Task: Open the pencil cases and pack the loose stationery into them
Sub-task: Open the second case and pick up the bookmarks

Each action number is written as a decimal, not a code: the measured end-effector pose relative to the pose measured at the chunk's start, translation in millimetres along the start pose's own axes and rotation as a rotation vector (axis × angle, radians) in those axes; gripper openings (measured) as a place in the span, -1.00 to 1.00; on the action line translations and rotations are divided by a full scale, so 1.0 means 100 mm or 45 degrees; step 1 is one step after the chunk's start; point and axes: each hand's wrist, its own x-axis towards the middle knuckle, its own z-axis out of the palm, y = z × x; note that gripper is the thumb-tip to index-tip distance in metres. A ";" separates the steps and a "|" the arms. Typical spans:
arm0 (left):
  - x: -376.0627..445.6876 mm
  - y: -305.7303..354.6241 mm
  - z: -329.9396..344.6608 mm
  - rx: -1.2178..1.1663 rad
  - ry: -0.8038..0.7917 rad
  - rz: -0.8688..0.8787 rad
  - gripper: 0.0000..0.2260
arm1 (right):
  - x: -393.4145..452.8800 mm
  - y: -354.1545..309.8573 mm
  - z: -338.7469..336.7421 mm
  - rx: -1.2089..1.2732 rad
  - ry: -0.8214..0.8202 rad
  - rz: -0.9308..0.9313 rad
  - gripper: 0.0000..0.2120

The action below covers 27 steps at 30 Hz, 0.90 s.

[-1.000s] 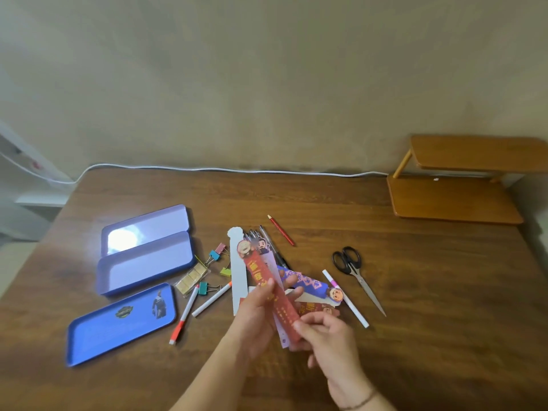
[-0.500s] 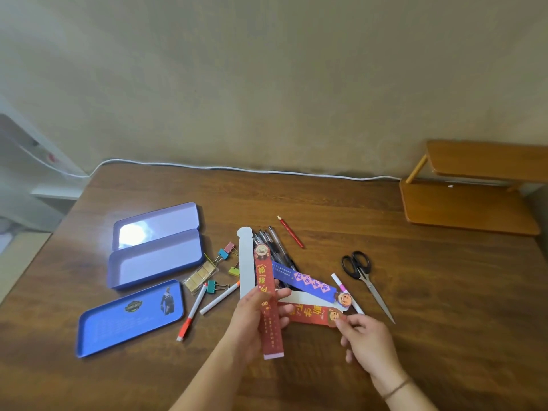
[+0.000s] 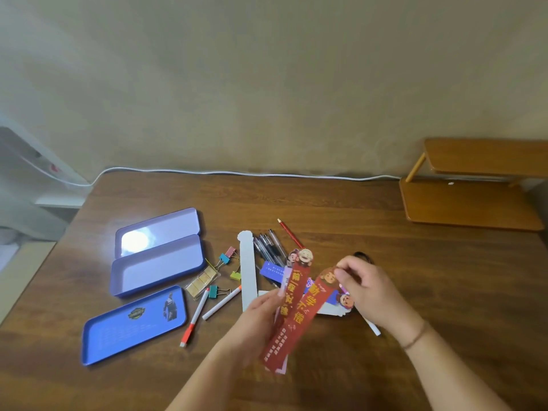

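An open lilac pencil case (image 3: 157,269) lies at the table's left, its lid (image 3: 157,229) flat behind it. A closed blue pencil case (image 3: 133,323) sits nearer me. My left hand (image 3: 261,318) holds a red bookmark (image 3: 292,292) upright above the table. My right hand (image 3: 370,289) pinches the top of a second red bookmark (image 3: 299,324) and lays it against the first. Under them lie a white bookmark (image 3: 248,271), a blue bookmark (image 3: 271,269), several black pens (image 3: 267,247), a red pencil (image 3: 289,232) and two white markers (image 3: 221,304).
Binder clips (image 3: 225,258) and a pack of staples (image 3: 203,281) lie beside the lilac case. Scissors (image 3: 363,256) are mostly hidden behind my right hand. A wooden shelf (image 3: 471,203) stands at the back right. A white cable (image 3: 237,173) runs along the wall.
My right hand lifted the second red bookmark off the table and brought it up against the one in my left hand. My left hand raised its bookmark slightly.
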 end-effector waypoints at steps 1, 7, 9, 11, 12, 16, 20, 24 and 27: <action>0.01 -0.02 0.00 -0.001 -0.004 -0.003 -0.65 | 0.07 0.02 0.07 -0.042 0.008 0.020 -0.81; 0.03 -0.10 -0.08 0.023 0.051 0.085 -0.70 | 0.23 0.13 0.31 -0.035 0.186 0.101 -0.84; 0.03 -0.12 -0.15 0.007 0.076 0.100 -0.73 | 0.23 0.20 0.35 -0.150 0.201 0.127 -0.83; 0.03 -0.13 -0.22 -0.041 0.129 0.084 -0.75 | 0.22 0.31 0.39 -0.440 0.140 0.116 -0.78; 0.03 -0.14 -0.24 -0.071 0.155 0.080 -0.75 | 0.22 0.36 0.42 -0.591 0.085 0.102 -0.75; 0.02 -0.15 -0.33 -0.124 0.181 0.125 -0.69 | 0.22 0.46 0.53 -0.808 -0.020 0.099 -0.64; 0.01 -0.10 -0.42 -0.111 0.223 0.121 -0.73 | 0.23 0.47 0.50 -0.745 0.050 0.116 -0.86; 0.00 -0.05 -0.56 -0.182 0.249 0.128 -0.72 | 0.22 0.46 0.34 -0.376 0.224 0.135 -0.82; -0.01 0.01 -0.60 -0.268 0.237 0.057 -0.60 | 0.28 0.25 0.18 0.058 0.335 0.073 -0.85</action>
